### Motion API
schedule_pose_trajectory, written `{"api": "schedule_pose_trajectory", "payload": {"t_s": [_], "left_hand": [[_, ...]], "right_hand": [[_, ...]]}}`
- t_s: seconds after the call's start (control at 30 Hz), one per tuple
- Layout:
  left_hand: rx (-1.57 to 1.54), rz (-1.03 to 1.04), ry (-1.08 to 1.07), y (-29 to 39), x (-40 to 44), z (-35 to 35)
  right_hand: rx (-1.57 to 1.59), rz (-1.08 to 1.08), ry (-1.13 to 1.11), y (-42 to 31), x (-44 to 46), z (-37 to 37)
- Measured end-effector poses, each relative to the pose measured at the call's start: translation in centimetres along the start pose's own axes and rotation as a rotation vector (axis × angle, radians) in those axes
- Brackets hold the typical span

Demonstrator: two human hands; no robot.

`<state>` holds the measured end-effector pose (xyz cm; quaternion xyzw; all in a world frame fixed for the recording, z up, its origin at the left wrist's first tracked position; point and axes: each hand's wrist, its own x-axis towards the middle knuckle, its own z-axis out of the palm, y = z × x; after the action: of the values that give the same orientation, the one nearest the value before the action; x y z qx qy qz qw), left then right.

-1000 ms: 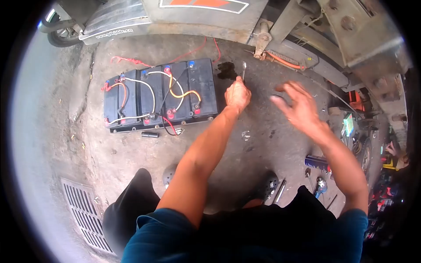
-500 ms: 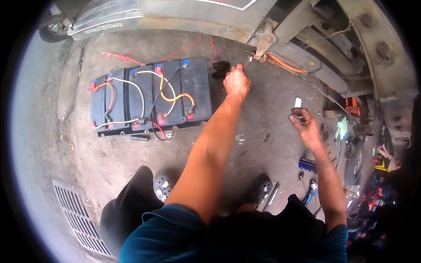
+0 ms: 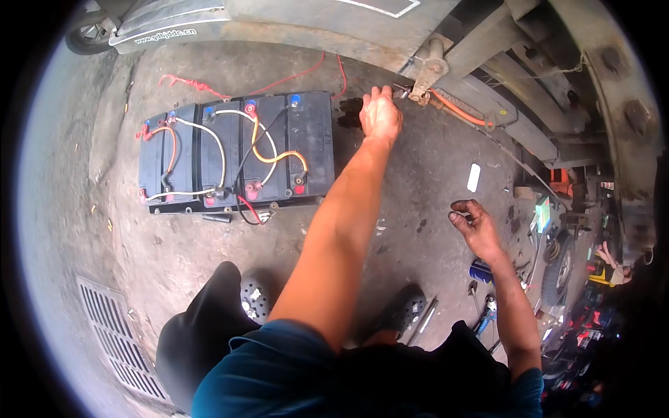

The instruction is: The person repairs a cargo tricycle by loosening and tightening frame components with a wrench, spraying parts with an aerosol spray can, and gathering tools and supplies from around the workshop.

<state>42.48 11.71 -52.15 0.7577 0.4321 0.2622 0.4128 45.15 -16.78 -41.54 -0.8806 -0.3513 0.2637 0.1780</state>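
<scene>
My left hand [image 3: 381, 115] is closed on a metal wrench, mostly hidden by the fingers, with its shiny tip by the rusty bracket [image 3: 430, 70] under the vehicle. Just left of that hand are several black batteries [image 3: 313, 132] joined by white, orange and black cables. Lower on the right, my right hand [image 3: 475, 228] is held with its fingers curled and the thumb apart, nothing visible between them. Above it on the floor lies a flat white piece [image 3: 474, 177].
A grey vehicle panel [image 3: 279, 31] runs along the top, with an orange cable [image 3: 456, 111] at the bracket. Right of my feet are a blue can [image 3: 480, 271], a blue-handled tool [image 3: 486, 317] and a metal bar [image 3: 423, 322]. A floor grate [image 3: 115, 334] lies lower left.
My left hand has moved up with the wrench, closer to the bracket. My right hand has drawn down and its fingers have curled, uncovering the white piece. The view has shifted somewhat.
</scene>
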Motion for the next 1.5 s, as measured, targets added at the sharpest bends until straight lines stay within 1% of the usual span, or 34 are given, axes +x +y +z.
{"api": "schedule_pose_trajectory", "payload": {"t_s": [0.1, 0.23, 0.3, 0.4, 0.5, 0.6, 0.73, 0.8, 0.83, 0.93, 1.07, 1.1, 1.2, 1.3, 1.4, 1.5], "left_hand": [[0.023, 0.076, 0.038, -0.2, 1.1, 0.3], [0.042, 0.095, 0.018, 0.1, 1.5, -0.2], [0.047, 0.1, -0.008, 0.3, 1.9, -0.6], [0.09, 0.142, 0.027, -0.2, 1.9, 0.0], [0.123, 0.123, -0.085, 0.0, 1.2, -0.9], [0.194, 0.156, -0.068, -0.2, 0.3, -1.0], [0.149, 0.024, -0.293, 1.0, -1.4, -3.1], [0.116, -0.041, -0.432, 2.4, -2.7, -5.5], [0.078, -0.063, -0.45, 2.6, -3.3, -6.0], [0.018, -0.046, -0.381, 2.1, -5.0, -6.3], [-0.196, -0.217, -0.321, 1.4, -5.4, -6.1], [-0.296, -0.216, -0.316, 1.4, -5.3, -6.0], [-0.275, -0.193, -0.31, 2.2, -4.8, -6.2], [-0.219, -0.207, -0.351, 2.7, -3.8, -6.2], [-0.06, -0.168, -0.396, 3.1, -3.4, -6.6], [-0.034, -0.177, -0.4, 2.8, -3.2, -6.3]], "right_hand": [[0.005, 0.009, -0.02, -1.0, 0.0, 0.1], [0.043, -0.014, -0.046, -1.0, 0.1, 0.5], [0.003, -0.016, -0.048, -1.4, 0.1, 0.5], [-0.032, -0.03, -0.055, -1.5, 0.1, 0.5], [-0.049, -0.05, -0.053, -1.6, 0.2, 0.5], [-0.068, -0.085, -0.046, -1.5, 0.2, 0.5], [-0.045, -0.106, -0.058, -1.7, 0.2, 0.7], [-0.081, -0.115, -0.064, -1.8, 0.2, 0.7], [-0.1, -0.122, -0.066, -1.8, 0.2, 0.7], [-0.059, -0.104, -0.07, -1.7, 0.1, 0.7], [-0.03, -0.068, -0.088, -1.7, -0.4, 0.6], [-0.027, -0.073, -0.091, -1.1, -0.5, 0.7], [-0.024, -0.057, -0.106, -1.0, -0.7, 0.7], [-0.025, -0.047, -0.118, -0.8, -0.7, 0.7], [-0.044, -0.038, -0.136, -0.9, -0.8, 0.7], [-0.063, -0.037, -0.159, -1.1, -0.9, 0.8]]}}
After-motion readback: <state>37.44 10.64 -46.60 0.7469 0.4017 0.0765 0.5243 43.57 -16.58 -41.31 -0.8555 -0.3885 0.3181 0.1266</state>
